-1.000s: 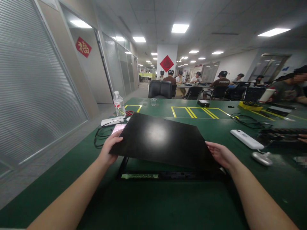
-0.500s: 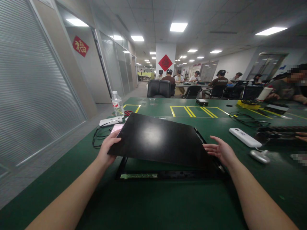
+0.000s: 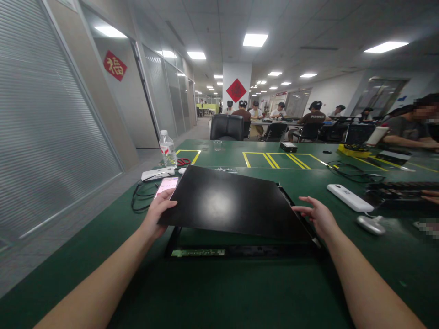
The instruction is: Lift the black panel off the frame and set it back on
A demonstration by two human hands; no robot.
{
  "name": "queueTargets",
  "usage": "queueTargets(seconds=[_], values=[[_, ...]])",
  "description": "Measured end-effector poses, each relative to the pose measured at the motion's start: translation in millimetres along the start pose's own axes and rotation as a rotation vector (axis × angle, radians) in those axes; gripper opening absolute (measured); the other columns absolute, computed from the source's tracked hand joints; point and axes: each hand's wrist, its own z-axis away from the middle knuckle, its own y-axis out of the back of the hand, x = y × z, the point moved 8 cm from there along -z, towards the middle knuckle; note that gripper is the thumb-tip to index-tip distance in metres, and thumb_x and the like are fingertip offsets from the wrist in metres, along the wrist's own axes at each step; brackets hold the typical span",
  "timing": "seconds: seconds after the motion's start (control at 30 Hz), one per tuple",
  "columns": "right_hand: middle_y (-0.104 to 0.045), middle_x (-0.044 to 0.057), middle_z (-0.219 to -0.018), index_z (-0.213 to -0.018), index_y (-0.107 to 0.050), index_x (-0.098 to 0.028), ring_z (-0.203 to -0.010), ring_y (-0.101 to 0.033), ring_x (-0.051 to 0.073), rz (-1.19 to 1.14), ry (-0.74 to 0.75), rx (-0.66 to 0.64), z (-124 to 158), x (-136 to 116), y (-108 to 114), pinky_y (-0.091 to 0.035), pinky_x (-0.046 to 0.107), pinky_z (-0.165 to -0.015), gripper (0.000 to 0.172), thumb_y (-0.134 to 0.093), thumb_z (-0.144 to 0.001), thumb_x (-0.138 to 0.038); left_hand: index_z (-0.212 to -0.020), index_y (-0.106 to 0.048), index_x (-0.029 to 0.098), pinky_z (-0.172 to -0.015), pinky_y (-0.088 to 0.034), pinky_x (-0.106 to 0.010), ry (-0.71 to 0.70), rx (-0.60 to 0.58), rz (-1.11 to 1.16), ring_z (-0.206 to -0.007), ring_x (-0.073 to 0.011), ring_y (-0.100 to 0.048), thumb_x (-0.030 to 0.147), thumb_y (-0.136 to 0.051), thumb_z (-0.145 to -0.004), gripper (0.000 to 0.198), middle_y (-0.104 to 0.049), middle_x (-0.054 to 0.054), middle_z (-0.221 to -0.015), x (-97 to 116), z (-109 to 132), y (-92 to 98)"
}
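A dark, flat display panel (image 3: 222, 201) with a bright reflection is tilted, its left side raised. My left hand (image 3: 158, 211) is closed on the panel's left edge, thumb on top and fingers underneath. My right hand (image 3: 318, 217) is beside the right edge, its fingers spread and an outstretched fingertip at the panel's corner. Beneath the panel lies a black frame (image 3: 267, 251) on the green table, with a green circuit board strip (image 3: 198, 252) along its near side. The frame's middle is mostly hidden by the panel.
Left, behind my hand, are a lit phone (image 3: 167, 185), a white power bank (image 3: 157, 173), cables, and a water bottle (image 3: 168, 148). Red-handled scissors (image 3: 183, 161) lie behind the panel. Right are another white power bank (image 3: 350, 197), a mouse-like silver device (image 3: 371, 225) and a co-worker (image 3: 408, 125).
The panel's left side has come down slightly and shifted a little right with my left hand. The fingers of my right hand have bent a little at the right edge.
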Motion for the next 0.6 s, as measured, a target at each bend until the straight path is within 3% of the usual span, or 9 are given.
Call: queueTargets(seconds=[0.3,0.6], values=[[-0.075,0.006,-0.076,-0.101,-0.060,-0.024,-0.062,-0.047,0.020,0.084,0.008,0.050,-6,3,8,-0.032,0.036,-0.066,0.041,-0.045,-0.080,-0.055,-0.097,-0.065,0.017,-0.062,-0.052,-0.028,0.025,-0.005,-0.064,-0.073,-0.0217,-0.070,0.019,-0.077,-0.052,0.047,-0.075,-0.004,-0.086,-14,-1,-1.7],[-0.074,0.006,-0.073,-0.097,-0.061,-0.022,-0.060,-0.046,0.019,0.084,-0.015,0.082,-9,6,14,-0.033,0.035,-0.065,0.036,-0.043,-0.083,-0.049,-0.097,-0.065,0.017,-0.063,-0.053,-0.028,0.038,-0.035,-0.066,-0.074,-0.0206,-0.070,0.016,-0.076,-0.054,0.045,-0.075,-0.004,-0.085,-28,-4,-1.6]])
